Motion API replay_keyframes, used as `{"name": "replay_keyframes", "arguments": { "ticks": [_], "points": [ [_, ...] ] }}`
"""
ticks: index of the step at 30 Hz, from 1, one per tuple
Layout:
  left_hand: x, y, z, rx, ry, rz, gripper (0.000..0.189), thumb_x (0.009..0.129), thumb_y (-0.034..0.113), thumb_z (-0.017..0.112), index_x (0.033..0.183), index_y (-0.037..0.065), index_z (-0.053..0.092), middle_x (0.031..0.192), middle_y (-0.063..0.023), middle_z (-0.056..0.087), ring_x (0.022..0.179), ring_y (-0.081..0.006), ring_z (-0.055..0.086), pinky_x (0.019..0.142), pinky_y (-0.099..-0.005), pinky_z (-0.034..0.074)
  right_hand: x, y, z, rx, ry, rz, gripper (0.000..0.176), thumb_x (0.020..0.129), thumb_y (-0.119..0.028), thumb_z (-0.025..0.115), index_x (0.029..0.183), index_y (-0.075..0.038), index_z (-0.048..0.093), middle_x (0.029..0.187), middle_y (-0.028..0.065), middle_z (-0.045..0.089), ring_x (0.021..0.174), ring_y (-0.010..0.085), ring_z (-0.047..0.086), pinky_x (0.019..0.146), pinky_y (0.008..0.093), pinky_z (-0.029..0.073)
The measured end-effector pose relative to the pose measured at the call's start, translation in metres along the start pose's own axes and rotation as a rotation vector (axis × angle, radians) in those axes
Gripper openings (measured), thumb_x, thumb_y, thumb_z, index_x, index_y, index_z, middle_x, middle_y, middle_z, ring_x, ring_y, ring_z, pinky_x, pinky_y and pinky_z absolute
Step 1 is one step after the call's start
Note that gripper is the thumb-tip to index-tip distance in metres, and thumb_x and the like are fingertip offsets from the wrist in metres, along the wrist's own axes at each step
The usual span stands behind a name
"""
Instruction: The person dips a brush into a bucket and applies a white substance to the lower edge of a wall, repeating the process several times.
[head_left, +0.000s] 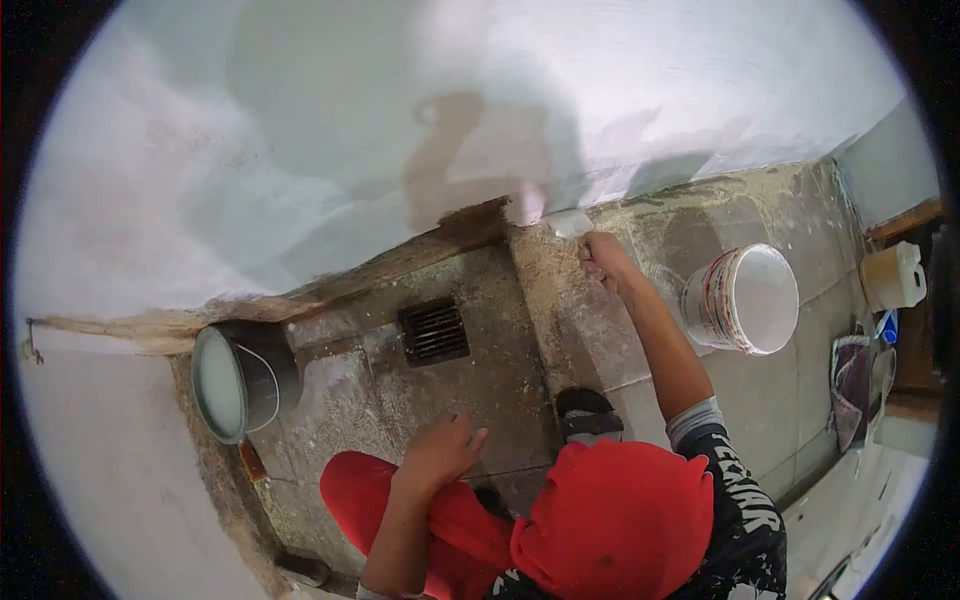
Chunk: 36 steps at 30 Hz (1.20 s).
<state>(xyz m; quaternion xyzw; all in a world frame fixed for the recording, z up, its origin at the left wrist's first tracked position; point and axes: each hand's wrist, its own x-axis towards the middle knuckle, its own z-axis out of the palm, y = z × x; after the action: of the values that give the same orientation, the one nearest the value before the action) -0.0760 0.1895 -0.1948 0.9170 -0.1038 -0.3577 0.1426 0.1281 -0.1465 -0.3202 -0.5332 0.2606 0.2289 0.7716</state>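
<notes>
My right hand (605, 260) is closed on the handle of a flat, pale scraper (568, 223), whose blade lies at the foot of the whitish wall (640, 80). My left hand (443, 452) is held over my left knee in red trousers (360, 490), fingers apart and nothing in them. A white bucket (765, 300) with smeared sides is on the tiled floor, to the right of my right forearm. Between my left hand and the wall, a dark drain grate (434, 332) is set in the floor.
At the left, a dark bucket (222, 385) of whitish liquid stands in the corner beside a brown block (252, 461). A yellowish canister (893, 276) and a crumpled cloth (850, 385) are at the far right. The floor steps up right of the grate.
</notes>
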Motion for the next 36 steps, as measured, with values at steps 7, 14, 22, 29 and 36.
{"name": "replay_keyframes", "arguments": {
  "ticks": [7, 14, 22, 29, 36],
  "points": [
    [0.0, 0.002, -0.006, 0.04, -0.067, -0.001, 0.054, 0.101, 0.045, 0.048, 0.132, 0.001, 0.051, 0.111, -0.0283, 0.065, 0.102, -0.0455, 0.064, 0.089, -0.0535, 0.05, -0.078, -0.047, 0.03, 0.065, -0.031, -0.328, 0.008, 0.097, -0.017, 0.05, 0.093, -0.011, 0.047, 0.064, -0.0017, 0.043, 0.042, 0.0077, 0.034, 0.035, 0.0251, 0.025],
    [0.003, 0.0, -0.008, 0.039, -0.041, 0.013, 0.056, 0.102, 0.044, 0.047, 0.137, 0.001, 0.048, 0.118, -0.0287, 0.063, 0.106, -0.0455, 0.063, 0.091, -0.052, 0.05, -0.084, 0.0, 0.027, 0.022, -0.032, -0.343, 0.011, 0.099, -0.02, 0.05, 0.1, -0.01, 0.048, 0.063, -0.0024, 0.043, 0.042, 0.007, 0.035, 0.034, 0.0258, 0.025],
    [0.001, -0.003, -0.005, 0.02, -0.1, -0.023, 0.056, 0.101, 0.043, 0.047, 0.136, -0.001, 0.048, 0.123, -0.0293, 0.06, 0.109, -0.0458, 0.061, 0.092, -0.052, 0.05, -0.024, 0.024, 0.03, 0.031, -0.03, -0.101, 0.012, 0.097, -0.021, 0.05, 0.093, -0.01, 0.047, 0.062, -0.0029, 0.041, 0.041, 0.0073, 0.034, 0.035, 0.0249, 0.024],
    [-0.001, -0.004, -0.004, 0.045, -0.084, -0.007, 0.056, 0.1, 0.044, 0.049, 0.133, -0.001, 0.051, 0.117, -0.0282, 0.063, 0.106, -0.0455, 0.062, 0.089, -0.0529, 0.05, -0.081, -0.028, 0.069, 0.117, -0.133, -0.373, 0.006, 0.099, -0.017, 0.049, 0.098, -0.012, 0.047, 0.062, -0.0022, 0.042, 0.039, 0.0079, 0.033, 0.034, 0.0251, 0.024],
    [-0.002, -0.012, 0.002, -0.015, 0.027, 0.042, 0.055, 0.1, 0.046, 0.049, 0.131, 0.001, 0.052, 0.11, -0.0296, 0.065, 0.103, -0.0458, 0.063, 0.087, -0.0534, 0.051, -0.096, -0.003, 0.08, 0.085, -0.069, -0.319, 0.01, 0.101, -0.018, 0.047, 0.1, -0.009, 0.047, 0.062, -0.0023, 0.041, 0.042, 0.008, 0.034, 0.036, 0.026, 0.025]
  ]
}}
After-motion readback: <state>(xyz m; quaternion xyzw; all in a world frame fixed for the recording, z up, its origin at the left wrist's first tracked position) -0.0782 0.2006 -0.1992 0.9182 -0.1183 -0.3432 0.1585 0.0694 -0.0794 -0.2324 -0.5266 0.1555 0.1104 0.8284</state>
